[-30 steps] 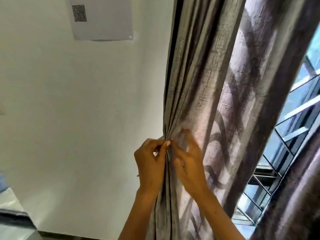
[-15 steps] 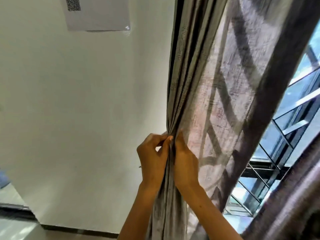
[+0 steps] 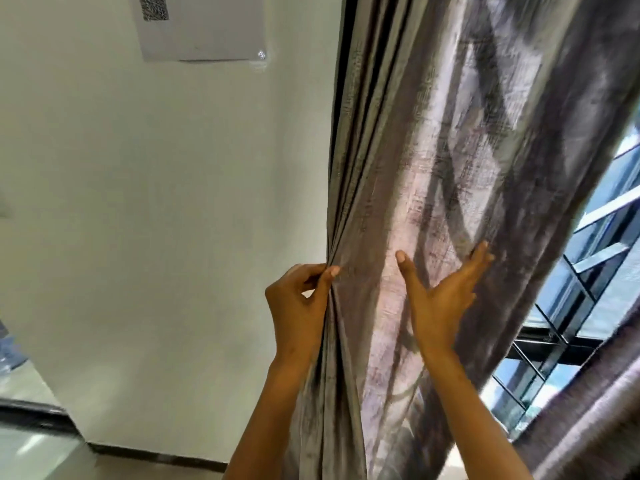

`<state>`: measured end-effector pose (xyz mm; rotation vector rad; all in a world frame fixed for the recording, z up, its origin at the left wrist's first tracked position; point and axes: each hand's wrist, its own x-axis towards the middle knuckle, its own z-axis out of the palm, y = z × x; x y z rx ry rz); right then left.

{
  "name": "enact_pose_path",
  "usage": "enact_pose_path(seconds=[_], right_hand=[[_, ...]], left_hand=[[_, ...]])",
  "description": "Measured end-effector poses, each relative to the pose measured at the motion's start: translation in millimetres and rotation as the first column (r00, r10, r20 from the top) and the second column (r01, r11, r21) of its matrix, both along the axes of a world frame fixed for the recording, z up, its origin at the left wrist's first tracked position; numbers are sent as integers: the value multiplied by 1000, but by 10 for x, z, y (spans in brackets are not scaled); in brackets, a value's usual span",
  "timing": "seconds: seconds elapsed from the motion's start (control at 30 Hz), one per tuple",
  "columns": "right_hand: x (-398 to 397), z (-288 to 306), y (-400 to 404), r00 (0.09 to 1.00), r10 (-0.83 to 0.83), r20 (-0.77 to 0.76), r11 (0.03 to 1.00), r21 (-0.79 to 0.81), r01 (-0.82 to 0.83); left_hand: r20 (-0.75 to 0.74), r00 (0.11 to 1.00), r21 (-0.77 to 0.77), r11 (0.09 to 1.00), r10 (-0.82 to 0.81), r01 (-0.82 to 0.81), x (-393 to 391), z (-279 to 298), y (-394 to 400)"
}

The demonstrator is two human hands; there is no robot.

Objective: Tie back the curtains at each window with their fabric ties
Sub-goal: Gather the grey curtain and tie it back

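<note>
A grey-mauve curtain [image 3: 450,150] hangs from the top of the view to the bottom, partly bunched into folds along its left edge. My left hand [image 3: 299,303] pinches those gathered folds between thumb and fingers at the left edge. Further right, my right hand [image 3: 440,299] is spread flat with straight fingers against the curtain's front. No fabric tie is visible.
A white wall [image 3: 156,202] fills the left, with a paper sheet carrying a printed code [image 3: 201,26] near the top. At the right, a window with metal bars [image 3: 588,271] shows behind the curtain. A second curtain panel [image 3: 595,427] hangs at the lower right.
My right hand has let go of the folds beside the left hand, opened, and slid right across the cloth. The left hand keeps its pinch.
</note>
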<state>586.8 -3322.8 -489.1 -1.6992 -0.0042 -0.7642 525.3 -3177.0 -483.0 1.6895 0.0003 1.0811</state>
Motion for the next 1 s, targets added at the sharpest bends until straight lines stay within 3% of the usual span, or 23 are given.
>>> enact_pose_path(seconds=[0.07, 0.1, 0.23, 0.3, 0.47, 0.7, 0.83, 0.87, 0.93, 1.0], right_hand=[[81, 36, -12, 977, 210, -46, 970, 136, -202], [101, 33, 2, 964, 264, -19, 958, 119, -260], [36, -127, 149, 969, 184, 163, 962, -234, -143], [-74, -167, 242, 962, 210, 176, 938, -313, -148], [-318, -202, 314, 923, 310, 226, 902, -376, -211], [-414, -211, 357, 894, 411, 181, 857, -411, -311], [-378, -216, 243, 832, 537, 143, 786, -442, -431], [-345, -204, 204, 840, 519, 160, 803, -430, -414], [-189, -168, 98, 929, 313, 199, 919, -311, -243], [-30, -70, -23, 988, 124, 88, 987, -112, -114]], left_hand=[[-10, 1000, 7, 1000, -14, 14, 14, -4, 7], [-12, 1000, 5, 1000, -15, 16, 24, -8, 1], [-6, 1000, -2, 1000, 19, -19, 38, -23, -71], [-9, 999, 14, 999, 47, -47, 40, -32, -100], [10, 994, 32, 994, 108, -108, 23, -58, -128], [-11, 1000, -18, 1000, -10, 10, -27, -80, -256], [-21, 1000, -13, 1000, 15, -15, 6, -52, -216], [-21, 999, -6, 1000, 30, -30, 20, -42, -193], [-22, 999, 10, 999, 41, -41, 30, -28, -156], [-23, 999, 15, 999, 32, -31, 21, -26, -148]])
